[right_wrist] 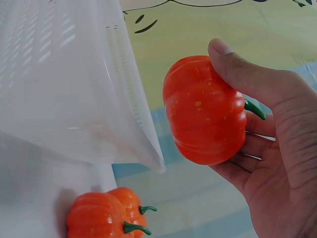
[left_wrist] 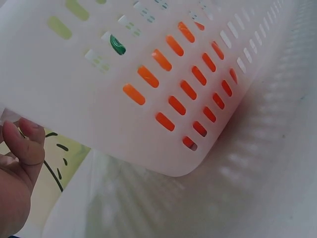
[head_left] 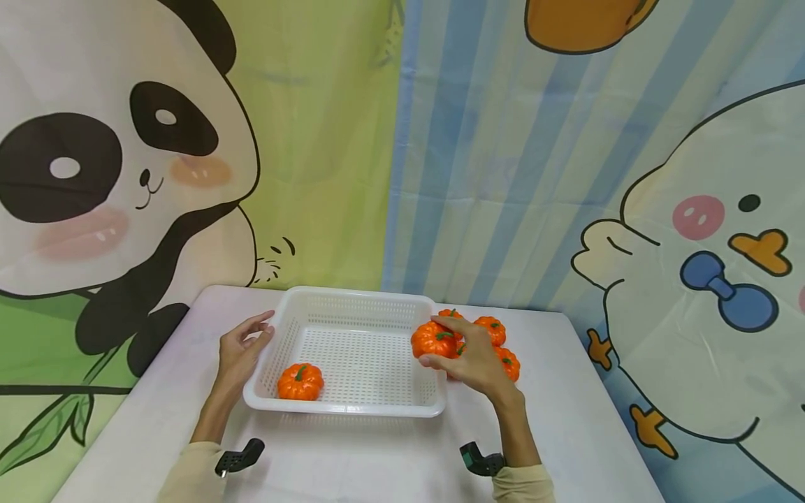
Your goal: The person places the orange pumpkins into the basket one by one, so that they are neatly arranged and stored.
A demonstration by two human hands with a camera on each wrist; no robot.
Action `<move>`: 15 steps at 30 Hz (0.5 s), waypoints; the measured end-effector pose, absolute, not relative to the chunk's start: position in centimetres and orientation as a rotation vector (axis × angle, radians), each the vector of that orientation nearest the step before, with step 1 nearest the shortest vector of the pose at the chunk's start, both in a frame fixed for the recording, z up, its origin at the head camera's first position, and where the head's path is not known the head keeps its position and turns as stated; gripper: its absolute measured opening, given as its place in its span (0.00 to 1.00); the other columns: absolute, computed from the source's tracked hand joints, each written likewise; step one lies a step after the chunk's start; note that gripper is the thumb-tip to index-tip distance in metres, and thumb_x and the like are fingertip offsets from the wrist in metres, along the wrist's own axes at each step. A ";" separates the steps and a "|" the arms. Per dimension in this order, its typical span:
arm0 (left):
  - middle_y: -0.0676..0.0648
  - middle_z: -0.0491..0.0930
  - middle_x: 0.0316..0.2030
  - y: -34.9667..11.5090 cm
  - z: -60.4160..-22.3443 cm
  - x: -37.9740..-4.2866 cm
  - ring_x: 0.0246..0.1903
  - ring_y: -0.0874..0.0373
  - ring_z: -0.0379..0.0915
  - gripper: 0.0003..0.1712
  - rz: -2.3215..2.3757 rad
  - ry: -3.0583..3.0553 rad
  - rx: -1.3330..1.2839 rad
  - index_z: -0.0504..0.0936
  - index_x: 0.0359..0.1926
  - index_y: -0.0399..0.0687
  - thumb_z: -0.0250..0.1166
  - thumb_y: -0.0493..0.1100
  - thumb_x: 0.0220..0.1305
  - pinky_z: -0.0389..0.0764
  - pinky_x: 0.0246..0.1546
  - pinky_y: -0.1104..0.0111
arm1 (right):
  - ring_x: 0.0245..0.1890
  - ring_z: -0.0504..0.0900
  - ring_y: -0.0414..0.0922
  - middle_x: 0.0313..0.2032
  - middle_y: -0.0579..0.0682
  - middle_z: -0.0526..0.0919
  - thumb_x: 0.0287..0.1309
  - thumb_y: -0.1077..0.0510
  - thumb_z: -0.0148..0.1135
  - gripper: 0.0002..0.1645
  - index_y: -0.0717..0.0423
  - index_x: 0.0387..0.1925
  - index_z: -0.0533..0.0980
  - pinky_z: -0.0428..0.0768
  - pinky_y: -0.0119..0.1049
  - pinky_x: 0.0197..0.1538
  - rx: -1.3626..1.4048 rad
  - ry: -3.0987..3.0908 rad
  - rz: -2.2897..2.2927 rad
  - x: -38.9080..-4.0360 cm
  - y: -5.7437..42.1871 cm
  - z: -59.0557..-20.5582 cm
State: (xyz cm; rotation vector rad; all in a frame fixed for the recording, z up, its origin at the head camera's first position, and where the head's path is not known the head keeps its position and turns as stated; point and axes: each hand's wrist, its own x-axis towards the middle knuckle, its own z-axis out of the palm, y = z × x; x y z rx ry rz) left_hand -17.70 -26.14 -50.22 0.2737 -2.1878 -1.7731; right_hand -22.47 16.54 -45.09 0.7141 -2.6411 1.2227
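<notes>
Right of the basket [head_left: 346, 409], holding one pumpkin [head_left: 300, 383], lie more pumpkins [head_left: 490, 331].

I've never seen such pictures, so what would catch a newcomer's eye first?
The big printed panda at the left of the head view likely strikes first, with a white bird at the right. Next come an orange pumpkin in the near left corner of the white basket, and a second pumpkin held in the right hand by the basket's right rim.

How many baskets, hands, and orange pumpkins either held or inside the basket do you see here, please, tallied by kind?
White basket: 1
Hands: 2 (left hand, right hand)
Orange pumpkins: 2 (inside pumpkin, held pumpkin)
Total: 5
</notes>
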 end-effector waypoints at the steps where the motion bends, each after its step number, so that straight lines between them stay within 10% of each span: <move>1: 0.42 0.76 0.48 -26.1 -50.2 -17.7 0.31 0.59 0.80 0.27 -1.773 -2.188 0.275 0.75 0.67 0.39 0.64 0.42 0.70 0.83 0.34 0.77 | 0.55 0.81 0.43 0.57 0.38 0.83 0.40 0.30 0.78 0.43 0.33 0.61 0.78 0.81 0.54 0.58 0.712 -2.646 1.221 -22.5 16.4 -45.1; 15: 0.43 0.76 0.48 -26.0 -50.0 -17.5 0.33 0.61 0.79 0.27 -1.747 -2.207 0.261 0.74 0.67 0.39 0.64 0.44 0.71 0.83 0.35 0.77 | 0.52 0.80 0.38 0.55 0.33 0.82 0.40 0.32 0.79 0.42 0.29 0.61 0.77 0.82 0.47 0.56 0.774 -2.688 1.232 -22.6 14.5 -44.3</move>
